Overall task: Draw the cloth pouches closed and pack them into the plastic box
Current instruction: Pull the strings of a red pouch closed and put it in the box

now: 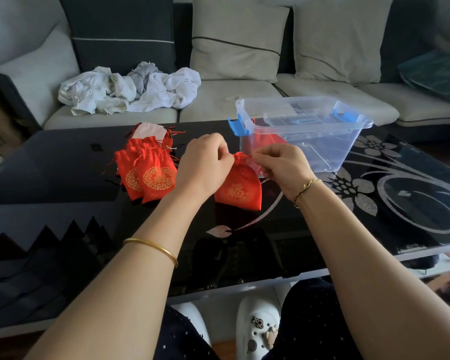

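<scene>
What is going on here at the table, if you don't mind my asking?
A person is drawing a red pouch closed. The left hand and right hand pinch its gathered top from either side. A pile of more red pouches lies on the table to the person's left, apparently waiting. The clear box stands open just behind the hands, with something red showing through its wall.

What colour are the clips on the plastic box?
Blue latches on the clear plastic box, seen in the head view.
</scene>
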`<state>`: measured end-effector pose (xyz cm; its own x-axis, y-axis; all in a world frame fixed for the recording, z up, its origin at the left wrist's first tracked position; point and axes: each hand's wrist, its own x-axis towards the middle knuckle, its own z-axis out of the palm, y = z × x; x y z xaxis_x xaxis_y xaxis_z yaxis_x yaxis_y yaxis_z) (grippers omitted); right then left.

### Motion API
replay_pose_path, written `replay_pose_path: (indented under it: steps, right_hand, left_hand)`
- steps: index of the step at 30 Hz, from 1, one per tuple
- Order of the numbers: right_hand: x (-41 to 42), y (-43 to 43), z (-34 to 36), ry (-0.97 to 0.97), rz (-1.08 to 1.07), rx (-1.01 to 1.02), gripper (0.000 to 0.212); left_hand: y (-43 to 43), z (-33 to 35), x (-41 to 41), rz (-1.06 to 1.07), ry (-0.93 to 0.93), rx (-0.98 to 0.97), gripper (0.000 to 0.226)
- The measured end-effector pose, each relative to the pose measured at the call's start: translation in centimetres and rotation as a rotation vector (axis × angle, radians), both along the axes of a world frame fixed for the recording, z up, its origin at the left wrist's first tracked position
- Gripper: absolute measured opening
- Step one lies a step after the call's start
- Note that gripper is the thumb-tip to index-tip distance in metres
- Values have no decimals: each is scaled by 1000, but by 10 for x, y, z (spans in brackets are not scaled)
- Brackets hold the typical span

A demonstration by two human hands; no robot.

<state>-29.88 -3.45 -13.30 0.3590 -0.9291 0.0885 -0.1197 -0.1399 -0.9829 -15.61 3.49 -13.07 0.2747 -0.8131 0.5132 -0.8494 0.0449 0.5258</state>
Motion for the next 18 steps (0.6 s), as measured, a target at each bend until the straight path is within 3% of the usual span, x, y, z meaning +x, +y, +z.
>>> replay_pose_path:
  steps: [6,10,12,15,18]
  right_hand:
    - [6,-7,-2,21,-54,-118,24]
    - [10,-12,-14,202,-133,-231,17]
    - [6,-8,-16,200,-47,-164,10]
    - [-3,-3,-15,189,99,-59,36]
    - [-4,3,-11,299,210,-124,46]
  left_hand:
    - [1,7,0,14,62,44,13]
    - [2,5,-3,-40,171,127,11]
    - [3,1,1,-53,264,166,11]
    - [2,-2,9,-21,391,165,15]
    - [-1,0,8,-16,497,141,21]
